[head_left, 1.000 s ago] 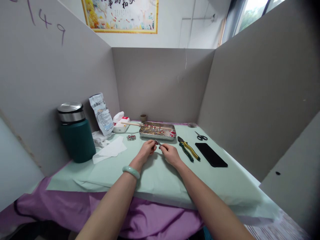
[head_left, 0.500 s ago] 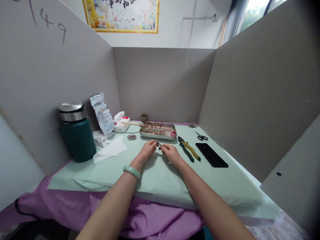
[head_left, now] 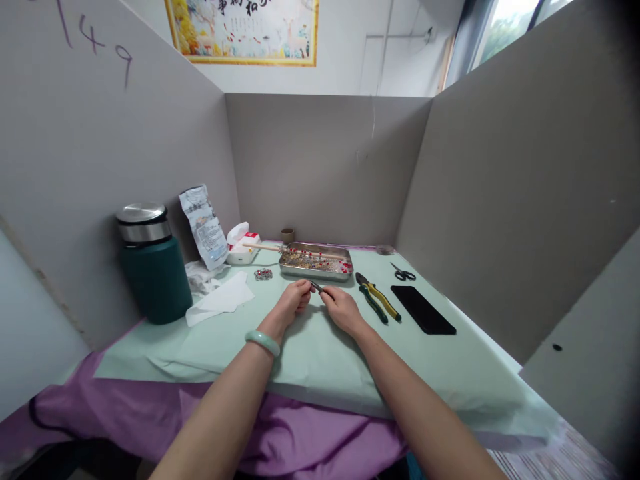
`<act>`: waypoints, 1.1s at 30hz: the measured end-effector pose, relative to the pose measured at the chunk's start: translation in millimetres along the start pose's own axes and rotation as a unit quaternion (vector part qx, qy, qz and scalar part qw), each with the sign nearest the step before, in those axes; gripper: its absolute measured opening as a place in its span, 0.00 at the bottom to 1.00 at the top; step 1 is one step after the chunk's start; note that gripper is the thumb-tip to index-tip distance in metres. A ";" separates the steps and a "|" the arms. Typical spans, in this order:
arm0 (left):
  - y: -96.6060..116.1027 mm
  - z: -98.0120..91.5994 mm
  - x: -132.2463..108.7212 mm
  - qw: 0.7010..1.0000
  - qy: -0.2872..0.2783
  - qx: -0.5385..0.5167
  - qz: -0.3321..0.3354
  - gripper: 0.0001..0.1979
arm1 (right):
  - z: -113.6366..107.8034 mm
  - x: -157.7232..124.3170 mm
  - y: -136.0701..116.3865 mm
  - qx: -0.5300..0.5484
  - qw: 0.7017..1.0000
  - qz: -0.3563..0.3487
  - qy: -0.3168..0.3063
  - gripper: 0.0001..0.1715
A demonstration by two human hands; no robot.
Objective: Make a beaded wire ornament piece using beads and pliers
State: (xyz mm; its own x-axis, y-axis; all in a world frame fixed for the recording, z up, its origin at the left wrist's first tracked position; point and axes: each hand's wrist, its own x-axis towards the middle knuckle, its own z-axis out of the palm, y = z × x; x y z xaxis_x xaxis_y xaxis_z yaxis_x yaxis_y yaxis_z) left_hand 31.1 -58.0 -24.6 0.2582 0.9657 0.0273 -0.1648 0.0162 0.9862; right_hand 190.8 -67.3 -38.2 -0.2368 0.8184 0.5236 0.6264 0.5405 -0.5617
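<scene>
A metal tray [head_left: 316, 273] beyond the left hand [head_left: 296, 298] holds red beads [head_left: 345, 267].

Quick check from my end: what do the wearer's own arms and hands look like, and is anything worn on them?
No sleeves are in view, and the left hand and right hand are ungloved. A smooth, rounded, pale green bangle circles the left wrist; nothing shows on the right.

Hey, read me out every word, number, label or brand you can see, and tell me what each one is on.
"149": handwritten on the left partition panel; a mark before it is cut off.
"和": on the framed poster; neighbouring characters are cut off, smaller print unreadable.
Silver-white pouch: print too small to read.
Tissue pack: label too small to read.
</scene>
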 end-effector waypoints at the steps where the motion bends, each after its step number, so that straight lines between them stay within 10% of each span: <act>1: 0.0 -0.4 -0.1 1.000 -0.005 -0.003 0.000 0.11 | -0.1 -0.1 0.5 -0.009 1.000 -0.006 0.000 0.16; 11: 1.2 -6.6 -1.4 0.990 -0.114 -0.062 -0.060 0.10 | -6.3 -1.6 0.3 -0.040 0.998 -0.044 0.012 0.16; 33: 9.6 -7.3 -9.7 0.980 -0.166 -0.066 -0.087 0.09 | -21.6 1.6 11.3 0.064 0.996 -0.027 -0.047 0.21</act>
State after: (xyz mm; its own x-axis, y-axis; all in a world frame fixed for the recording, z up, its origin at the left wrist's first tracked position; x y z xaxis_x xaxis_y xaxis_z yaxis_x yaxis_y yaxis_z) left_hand 20.1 -65.3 -16.5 0.5857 0.8078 -0.0664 -0.2060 0.2277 0.9517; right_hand 213.5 -64.1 -29.9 -0.3406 0.7988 0.4959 0.5130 0.5999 -0.6140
